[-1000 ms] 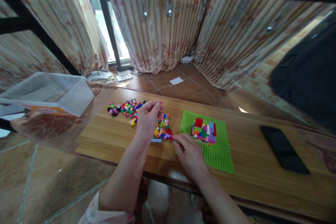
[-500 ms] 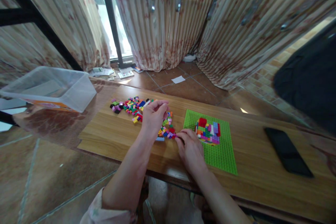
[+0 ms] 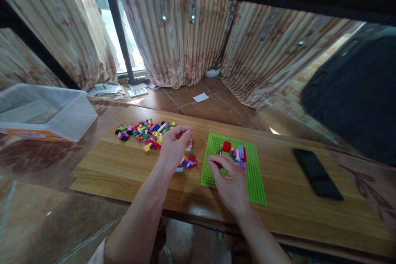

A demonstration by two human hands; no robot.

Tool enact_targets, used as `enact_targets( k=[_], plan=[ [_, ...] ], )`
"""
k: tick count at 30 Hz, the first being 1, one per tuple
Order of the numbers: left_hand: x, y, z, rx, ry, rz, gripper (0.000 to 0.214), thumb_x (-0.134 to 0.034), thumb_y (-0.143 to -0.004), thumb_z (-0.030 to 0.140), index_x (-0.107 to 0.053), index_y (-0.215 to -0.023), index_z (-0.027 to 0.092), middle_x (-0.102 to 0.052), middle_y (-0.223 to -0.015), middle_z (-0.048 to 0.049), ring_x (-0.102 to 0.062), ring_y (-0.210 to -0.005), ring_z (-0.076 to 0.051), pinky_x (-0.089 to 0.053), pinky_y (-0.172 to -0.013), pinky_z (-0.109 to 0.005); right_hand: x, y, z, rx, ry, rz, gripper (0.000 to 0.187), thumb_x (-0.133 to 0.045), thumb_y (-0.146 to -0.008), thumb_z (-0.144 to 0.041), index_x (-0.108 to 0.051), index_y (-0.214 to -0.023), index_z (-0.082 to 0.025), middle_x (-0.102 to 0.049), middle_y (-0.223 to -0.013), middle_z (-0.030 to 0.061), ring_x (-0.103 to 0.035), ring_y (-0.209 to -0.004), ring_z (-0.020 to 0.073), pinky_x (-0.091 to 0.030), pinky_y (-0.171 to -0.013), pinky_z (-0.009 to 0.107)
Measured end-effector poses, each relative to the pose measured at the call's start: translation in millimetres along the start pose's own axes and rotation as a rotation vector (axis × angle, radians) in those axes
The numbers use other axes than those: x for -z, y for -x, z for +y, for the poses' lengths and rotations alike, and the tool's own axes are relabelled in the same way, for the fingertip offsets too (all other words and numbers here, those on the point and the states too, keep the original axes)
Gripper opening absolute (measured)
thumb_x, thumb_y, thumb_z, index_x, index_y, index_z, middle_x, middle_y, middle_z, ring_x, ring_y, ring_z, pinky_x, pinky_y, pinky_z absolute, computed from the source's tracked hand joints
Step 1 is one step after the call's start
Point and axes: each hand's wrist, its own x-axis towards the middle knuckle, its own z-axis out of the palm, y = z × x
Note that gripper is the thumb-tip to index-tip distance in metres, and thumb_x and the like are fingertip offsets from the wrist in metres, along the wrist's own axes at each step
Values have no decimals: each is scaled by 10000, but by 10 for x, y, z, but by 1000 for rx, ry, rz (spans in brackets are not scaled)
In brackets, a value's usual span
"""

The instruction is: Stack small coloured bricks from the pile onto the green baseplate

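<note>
A green studded baseplate [image 3: 253, 177] lies on the wooden table [image 3: 130, 165], with a small many-coloured brick build [image 3: 235, 152] at its far middle. My right hand [image 3: 230, 181] rests on the plate's near left part, fingers pinched together just left of the build; what they pinch is too small to name. My left hand [image 3: 173, 145] hovers curled above a small heap of loose bricks [image 3: 188, 161], thumb and fingertips together. A wider scatter of loose coloured bricks [image 3: 145, 130] lies further left.
A clear plastic tub [image 3: 43, 111] stands at the far left. A black phone [image 3: 317, 173] lies on the right of the table. Beyond the table are tiled floor, striped curtains and papers by a window. A dark bulky object [image 3: 355, 90] fills the right side.
My right hand has moved right, from the loose heap onto the green baseplate beside the build. My left hand stays curled above the heap. The camera has shifted a little.
</note>
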Motion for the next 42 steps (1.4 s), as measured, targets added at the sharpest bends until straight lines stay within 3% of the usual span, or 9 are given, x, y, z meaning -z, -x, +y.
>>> enact_targets(
  k=[5,8,17,25,32,37,42],
  plan=[
    [-54,16,-29,14,-58,-39,155,-685,-664,252,-703,-765,135,-633,-617,15,-538,-533,-81,-434,-516,-191,192,-55,152,-77,14,135,174,-550,-908,-306,-706,-948,-238,-715,-950,42,-659,-880,180,-517,-794,322],
    [-68,12,-62,21,-71,-64,178,-681,-675,269,-704,-788,133,-643,-637,9,-551,-543,-88,-456,-539,-206,191,-51,180,-81,6,131,178,-546,-906,-290,-710,-951,-236,-714,-964,46,-661,-908,182,-515,-833,337],
    [-75,19,-82,6,-81,-61,191,-692,-662,285,-706,-779,134,-662,-662,-4,-567,-554,-95,-476,-558,-215,10,8,68,-40,-18,15,180,-522,-924,-210,-691,-987,-204,-705,-937,48,-654,-850,157,-514,-767,289],
    [77,-94,-22,-53,-83,51,176,-693,-641,249,-724,-773,136,-648,-616,9,-540,-535,-84,-424,-515,-185,-285,115,130,53,224,-160,212,-487,-930,-157,-679,-1013,-192,-701,-929,58,-642,-877,181,-486,-805,303],
    [250,-162,28,-71,-22,108,196,-731,-614,271,-713,-751,132,-657,-619,3,-509,-493,-69,-395,-494,-184,-370,87,181,105,290,-161,171,-537,-920,-199,-676,-1020,-192,-705,-950,57,-634,-905,195,-480,-840,319],
    [245,-146,42,-73,-16,102,182,-724,-625,267,-712,-749,134,-661,-618,0,-537,-521,-81,-409,-513,-189,-423,85,145,143,250,-111,194,-533,-929,-241,-672,-1055,-193,-678,-1015,77,-610,-947,203,-483,-856,330],
    [223,-123,60,-76,-26,103,153,-695,-652,245,-715,-748,128,-651,-602,6,-508,-498,-69,-390,-497,-184,-531,75,90,215,258,-141,227,-528,-922,-243,-682,-1085,-204,-639,-1085,93,-565,-988,225,-479,-873,368]
  ],
)
